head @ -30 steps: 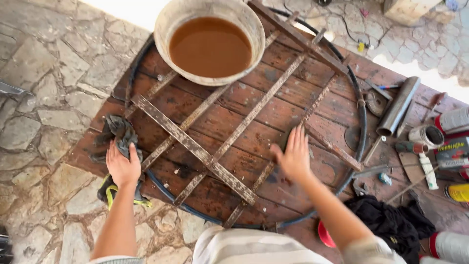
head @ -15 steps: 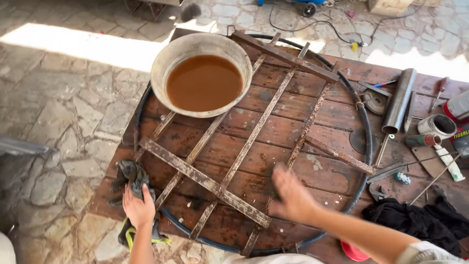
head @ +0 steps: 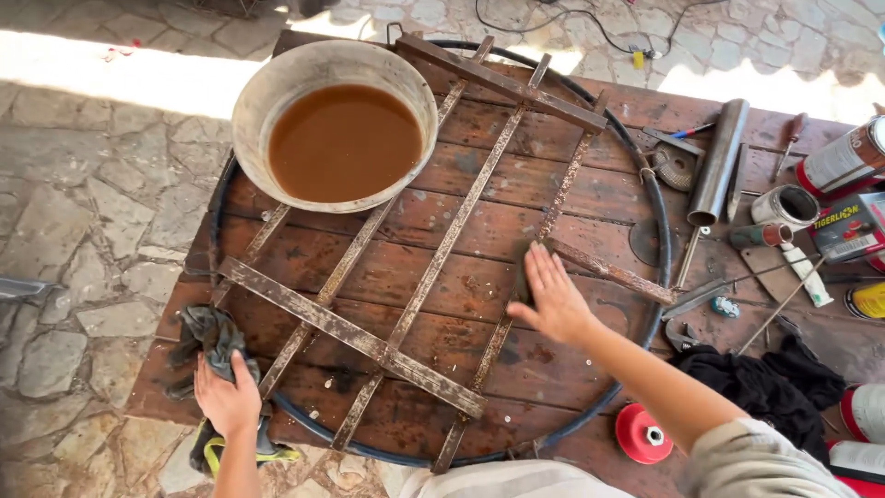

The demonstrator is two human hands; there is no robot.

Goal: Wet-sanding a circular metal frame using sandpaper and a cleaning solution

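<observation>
A rusty metal grille [head: 433, 267] of crossed flat bars inside a dark round hoop lies on a worn wooden table [head: 489, 203]. My left hand [head: 227, 398] rests flat on a dark work glove [head: 210, 334] at the table's near left corner. My right hand [head: 553, 297] lies with fingers spread on one of the grille's bars near the middle right; I cannot tell whether something dark is under it. A grey metal basin [head: 334, 124] full of brown liquid stands on the grille's far left part.
Along the table's right side lie a metal tube [head: 718, 161], spray cans [head: 843, 159], a small tin [head: 784, 207], hand tools and a black cloth [head: 763, 387]. A red wire-brush wheel [head: 643, 433] sits at the near edge. Stone paving surrounds the table.
My right hand has moved right and forward along the grille onto the bar. My left hand stays on the glove. The view has shifted so the table sits lower in frame.
</observation>
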